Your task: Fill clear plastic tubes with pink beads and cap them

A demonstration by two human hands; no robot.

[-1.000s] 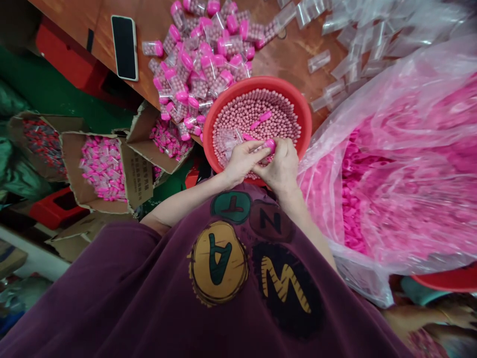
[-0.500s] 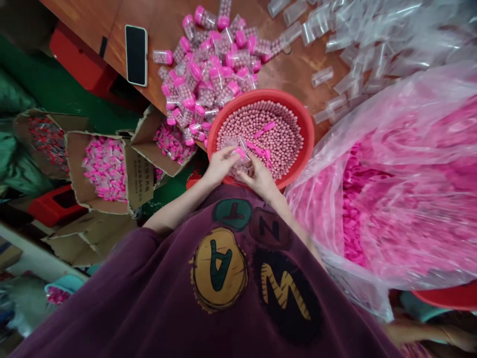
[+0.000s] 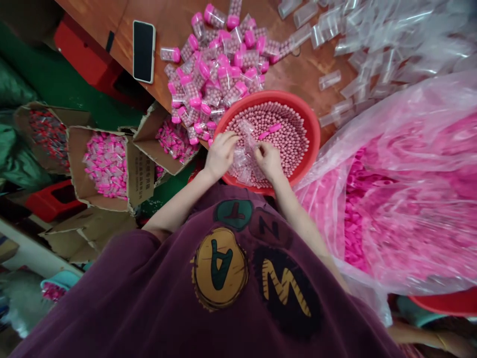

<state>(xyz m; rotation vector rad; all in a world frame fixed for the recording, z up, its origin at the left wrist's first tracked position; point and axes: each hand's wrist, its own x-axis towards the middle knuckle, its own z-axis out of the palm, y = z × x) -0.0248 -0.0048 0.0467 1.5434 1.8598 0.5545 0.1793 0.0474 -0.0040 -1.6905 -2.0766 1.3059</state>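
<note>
A red bowl (image 3: 315, 134) full of small pink beads (image 3: 285, 149) stands at the table's edge. Several clear plastic tubes (image 3: 244, 159) lie on the beads between my hands. My left hand (image 3: 220, 155) is at the bowl's left rim, its fingers bent and together, back towards me; what they hold, if anything, is hidden. Over the beads, right of the tubes, my right hand (image 3: 269, 160) is closed in a pinch, its contents too small to make out. A bright pink plastic piece (image 3: 270, 131) rests on the beads beyond it.
Filled tubes with pink caps (image 3: 216, 74) are heaped behind the bowl, with a phone (image 3: 143, 51) to their left. Empty clear tubes (image 3: 372, 44) cover the back right. A plastic bag of pink pieces (image 3: 410, 199) bulges at right. Cardboard boxes (image 3: 139, 179) stand at left.
My hands have moved apart from around a pink-capped tube, which no longer shows between them. The pink pieces near my right hand are out of sight. The view has shifted slightly.
</note>
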